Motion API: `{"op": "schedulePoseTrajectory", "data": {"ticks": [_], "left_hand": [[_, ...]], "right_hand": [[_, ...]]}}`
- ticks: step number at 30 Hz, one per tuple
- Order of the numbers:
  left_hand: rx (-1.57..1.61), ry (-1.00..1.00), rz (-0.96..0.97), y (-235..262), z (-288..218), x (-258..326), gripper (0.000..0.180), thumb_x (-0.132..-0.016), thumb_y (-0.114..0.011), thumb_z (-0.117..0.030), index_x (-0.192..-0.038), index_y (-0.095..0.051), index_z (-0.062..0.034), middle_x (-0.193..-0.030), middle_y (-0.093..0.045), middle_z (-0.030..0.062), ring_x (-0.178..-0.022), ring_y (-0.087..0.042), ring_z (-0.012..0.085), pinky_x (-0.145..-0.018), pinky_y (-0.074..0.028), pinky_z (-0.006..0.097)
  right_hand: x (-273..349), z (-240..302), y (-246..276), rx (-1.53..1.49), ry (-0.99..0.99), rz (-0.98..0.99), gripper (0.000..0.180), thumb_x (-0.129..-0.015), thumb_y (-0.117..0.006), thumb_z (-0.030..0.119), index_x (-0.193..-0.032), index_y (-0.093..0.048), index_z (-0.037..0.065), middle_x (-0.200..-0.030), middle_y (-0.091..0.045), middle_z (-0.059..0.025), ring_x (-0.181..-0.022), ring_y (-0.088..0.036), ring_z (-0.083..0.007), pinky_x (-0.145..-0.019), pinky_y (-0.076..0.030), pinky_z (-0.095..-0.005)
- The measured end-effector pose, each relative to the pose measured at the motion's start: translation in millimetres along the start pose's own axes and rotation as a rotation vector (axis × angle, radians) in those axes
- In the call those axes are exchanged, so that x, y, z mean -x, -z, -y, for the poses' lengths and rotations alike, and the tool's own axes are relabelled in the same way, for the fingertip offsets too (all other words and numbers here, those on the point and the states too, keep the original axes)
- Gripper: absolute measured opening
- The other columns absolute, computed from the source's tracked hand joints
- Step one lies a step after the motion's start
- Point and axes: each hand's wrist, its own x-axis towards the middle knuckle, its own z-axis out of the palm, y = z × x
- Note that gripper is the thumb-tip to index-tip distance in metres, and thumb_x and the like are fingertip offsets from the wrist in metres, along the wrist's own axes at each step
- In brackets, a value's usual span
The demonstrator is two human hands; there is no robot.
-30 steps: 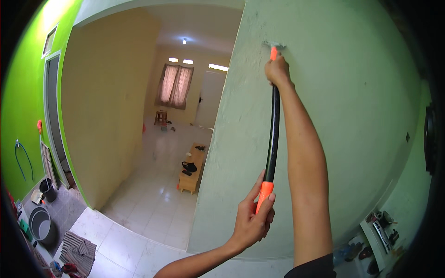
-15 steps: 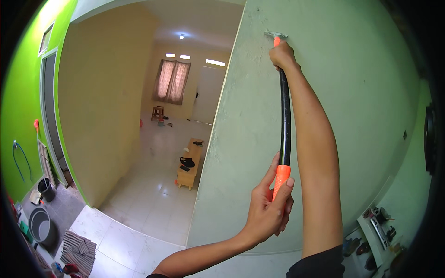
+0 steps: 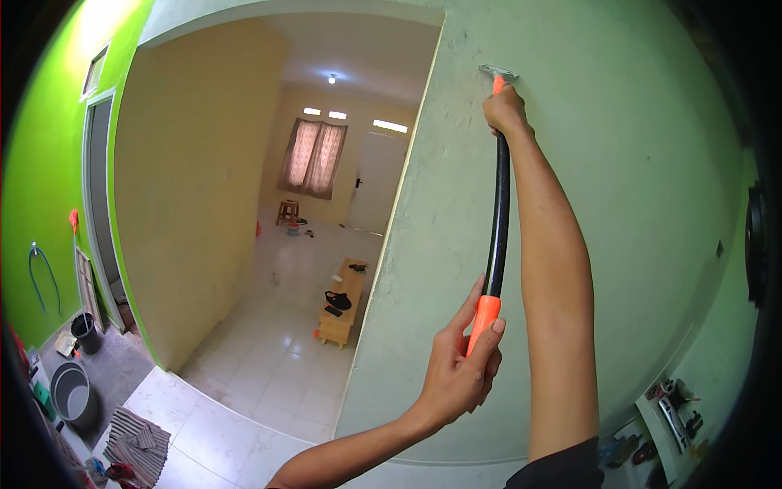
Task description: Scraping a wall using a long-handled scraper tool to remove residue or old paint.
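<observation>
A long-handled scraper (image 3: 499, 216) with a black shaft, orange grips and a thin metal head (image 3: 498, 72) slants up along the pale green wall (image 3: 643, 244). My right hand (image 3: 508, 110) is wrapped round its upper orange grip, just below the head. Lower down, my left hand (image 3: 460, 371) holds the orange end grip (image 3: 485, 318), its index finger stretched up along the shaft. The metal head lies at the wall surface; whether its edge presses on it I cannot tell. Rough, blistered paint shows to the left of the head.
Left of the wall, an opening leads to a room with a wooden bench (image 3: 339, 314) and a small stool (image 3: 287, 212). A grey tub (image 3: 72, 399), a black bucket (image 3: 85, 332) and a striped cloth (image 3: 137, 440) lie lower left. A shoe shelf (image 3: 664, 440) stands lower right.
The whole view has shifted, so the wall and opening appear further right and lower. The scraper's lower end has swung left with my left hand, tilting the shaft more. Both hands keep their hold.
</observation>
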Motion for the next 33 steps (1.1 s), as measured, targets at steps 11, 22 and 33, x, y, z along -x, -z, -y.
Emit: {"op": "schedulePoseTrajectory", "data": {"ticks": [11,22,33], "left_hand": [[0.04,-0.041,-0.013,-15,-6,-4,0.071,-0.11,-0.055,-0.028,-0.168,-0.017,-0.0125,-0.058,-0.046,-0.0003,-0.035,-0.036,0.0075,-0.032,-0.031,0.026],[-0.061,-0.068,0.0,6,-19,-25,0.069,-0.11,-0.054,-0.029,-0.167,-0.02,-0.0118,-0.055,-0.043,-0.0015,-0.035,-0.034,0.0068,-0.031,-0.029,0.027],[-0.036,-0.031,-0.019,10,-5,-8,0.069,-0.11,-0.054,-0.028,-0.167,-0.018,-0.0115,-0.056,-0.043,-0.0015,-0.035,-0.033,0.0068,-0.032,-0.029,0.026]], "right_hand": [[-3,7,10,0.025,0.047,0.106,0.063,-0.091,-0.054,0.009,-0.153,-0.042,0.008,-0.098,-0.073,-0.0192,-0.066,-0.072,-0.0252,-0.058,-0.058,-0.0391],[-34,18,0,0.038,-0.006,0.016,0.059,-0.094,-0.053,0.01,-0.152,-0.04,0.003,-0.111,-0.072,-0.0206,-0.072,-0.075,-0.0288,-0.063,-0.06,-0.0408],[-1,12,-12,-0.045,0.065,0.073,0.061,-0.095,-0.055,0.008,-0.153,-0.034,0.002,-0.107,-0.072,-0.0217,-0.069,-0.074,-0.0299,-0.06,-0.06,-0.0412]]}}
